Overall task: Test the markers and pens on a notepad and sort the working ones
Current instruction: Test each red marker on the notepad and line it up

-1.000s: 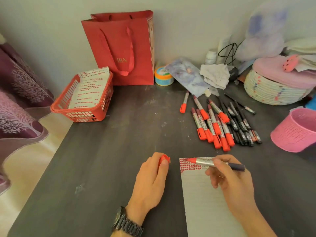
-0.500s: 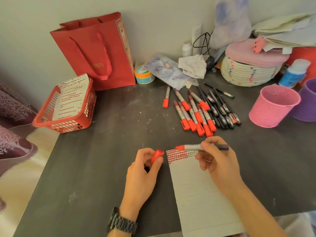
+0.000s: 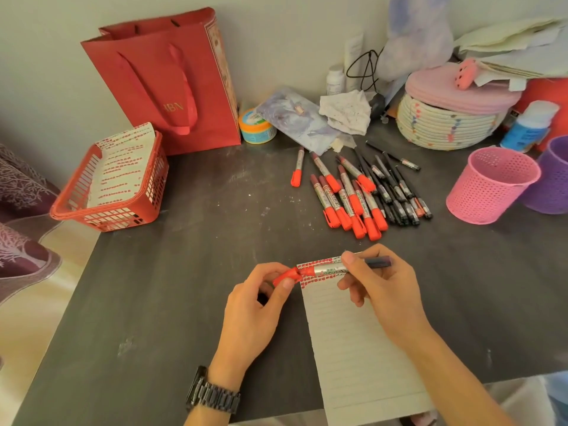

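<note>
Left hand (image 3: 255, 309) pinches red cap (image 3: 287, 275), right hand (image 3: 384, 290) grips marker (image 3: 332, 268) by the barrel. Cap is against the marker's tip end; can't tell if it's seated. Both are over the top edge of the notepad (image 3: 353, 348), which has rows of red test marks there. Behind it: red-capped markers (image 3: 347, 198) piled touching black pens (image 3: 393, 186). Pink cup (image 3: 488, 192) right, purple cup (image 3: 553, 182) beside it. Red basket (image 3: 107, 216) at far left of table (image 3: 184, 272), marked sheet inside.

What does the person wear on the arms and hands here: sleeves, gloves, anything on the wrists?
Both forearms are bare: no sleeves are in view, and there are no gloves. The wrist of the left hand carries a dark watch with a band of metal links. The right hand and its wrist show nothing worn.
</note>
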